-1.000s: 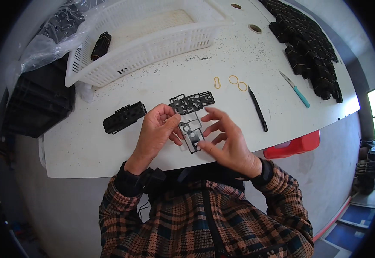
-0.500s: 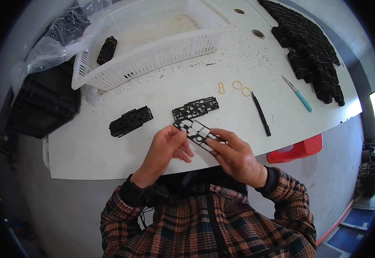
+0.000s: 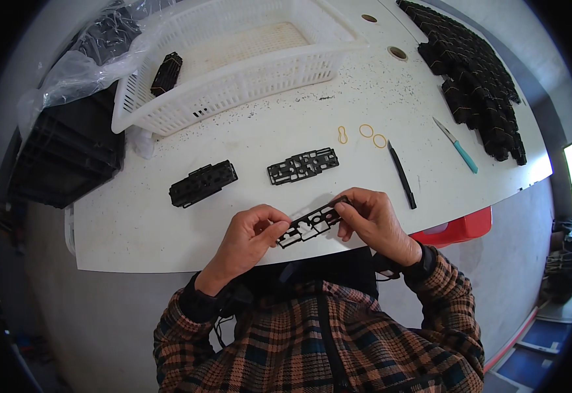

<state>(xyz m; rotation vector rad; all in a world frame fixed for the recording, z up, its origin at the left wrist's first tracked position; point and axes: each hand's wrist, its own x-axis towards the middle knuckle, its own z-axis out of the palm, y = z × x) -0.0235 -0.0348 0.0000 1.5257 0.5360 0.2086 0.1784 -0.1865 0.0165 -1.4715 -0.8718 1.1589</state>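
Observation:
Between my two hands, over the near part of the table, is a thin black plastic frame (image 3: 309,224) full of cut-outs. My left hand (image 3: 250,243) pinches its left end between thumb and fingers. My right hand (image 3: 376,223) grips the upper right end, thumb on top. Just beyond lies a similar flat black frame (image 3: 304,166) on the table. To its left rests a thicker black stack of frames (image 3: 203,184).
A white plastic basket (image 3: 253,75) stands at the back, holding a banded black bundle (image 3: 167,74). On the right lie yellow rubber bands (image 3: 366,131), a black pen-like tool (image 3: 401,175), a teal-handled knife (image 3: 457,146) and rows of black bundles (image 3: 479,98). Black crates (image 3: 66,150) stand left.
The held frame has turned, its right end now pointing up and away, and come nearer to me. My left fingers have closed on its left end.

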